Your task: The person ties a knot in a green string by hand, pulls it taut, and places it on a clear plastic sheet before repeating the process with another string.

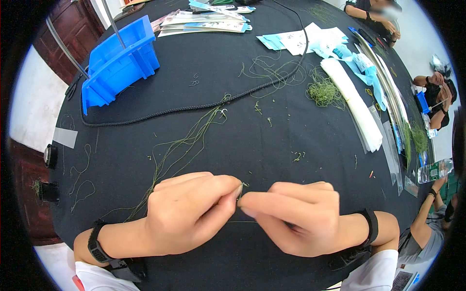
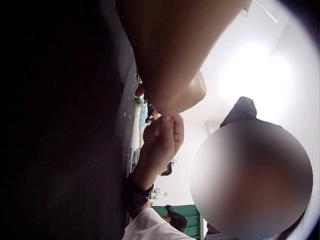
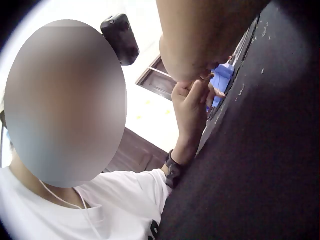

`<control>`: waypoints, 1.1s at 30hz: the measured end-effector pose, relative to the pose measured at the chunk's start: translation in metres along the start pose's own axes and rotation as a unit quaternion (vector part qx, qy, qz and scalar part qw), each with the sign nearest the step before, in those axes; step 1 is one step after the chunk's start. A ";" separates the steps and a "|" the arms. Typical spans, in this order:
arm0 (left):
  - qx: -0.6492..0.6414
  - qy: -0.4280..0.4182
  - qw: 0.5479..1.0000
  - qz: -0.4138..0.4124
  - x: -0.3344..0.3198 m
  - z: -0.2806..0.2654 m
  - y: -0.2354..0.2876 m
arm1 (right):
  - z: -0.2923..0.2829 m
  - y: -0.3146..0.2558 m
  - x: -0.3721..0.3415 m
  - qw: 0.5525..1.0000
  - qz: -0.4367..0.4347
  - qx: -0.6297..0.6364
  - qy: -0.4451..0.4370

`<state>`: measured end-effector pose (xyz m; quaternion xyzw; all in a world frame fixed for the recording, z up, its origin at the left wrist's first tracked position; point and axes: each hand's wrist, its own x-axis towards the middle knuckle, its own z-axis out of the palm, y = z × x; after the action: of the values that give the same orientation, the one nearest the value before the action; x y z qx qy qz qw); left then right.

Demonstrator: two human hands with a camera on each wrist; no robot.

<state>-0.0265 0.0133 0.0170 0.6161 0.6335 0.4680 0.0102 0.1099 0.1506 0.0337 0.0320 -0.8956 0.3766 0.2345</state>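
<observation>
Above the black-clothed table in the head view, my left hand point(image 1: 191, 213) pinches a thin green line point(image 1: 245, 184) between thumb and forefinger, with a tiny dark piece at the fingertips. My right hand point(image 1: 296, 218) faces it, thumb and forefinger pinched on the line right beside the left fingertips. A stretch of thin line runs low between both hands. More green strands point(image 1: 182, 145) trail from behind the left hand up to a small pale hook point(image 1: 222, 112). The wrist views show both hands meeting at their fingertips; the pinched piece is mostly hidden there.
A blue bin point(image 1: 119, 68) stands at the back left, with a black cord point(image 1: 170, 114) crossing the table. Small hooks point(image 1: 194, 80) lie beyond it. At the right are a tangled green line bundle point(image 1: 324, 89), a white strip bundle point(image 1: 354, 106) and packets point(image 1: 310, 41). Other people sit further right.
</observation>
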 end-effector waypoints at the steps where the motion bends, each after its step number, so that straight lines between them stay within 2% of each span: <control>1: -0.002 0.000 1.000 0.009 -0.001 0.001 -0.001 | 0.000 0.001 0.001 1.000 0.004 0.009 0.021; 3: -0.007 -0.006 1.000 0.023 -0.001 0.001 -0.001 | 0.000 0.003 0.004 0.997 0.013 0.027 0.064; 7: -0.018 -0.008 1.000 0.020 0.000 0.002 0.000 | -0.010 0.002 0.007 0.990 0.121 0.062 0.034; 14: -0.027 -0.011 0.999 0.039 -0.002 0.002 -0.002 | -0.005 0.009 0.006 0.972 0.191 0.132 0.038; 17: -0.035 -0.008 0.998 0.050 -0.003 0.004 -0.002 | -0.005 0.011 0.007 0.973 0.179 0.139 0.030; 29: -0.026 -0.001 0.999 0.024 -0.003 0.004 0.000 | 0.001 0.020 0.004 0.939 0.270 0.209 -0.049; 33: -0.026 -0.005 0.999 0.017 -0.002 0.003 0.000 | 0.002 0.019 0.006 0.931 0.282 0.227 -0.041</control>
<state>-0.0244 0.0132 0.0145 0.6287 0.6102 0.4815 0.0216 0.0992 0.1635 0.0221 -0.1539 -0.7669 0.6192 0.0685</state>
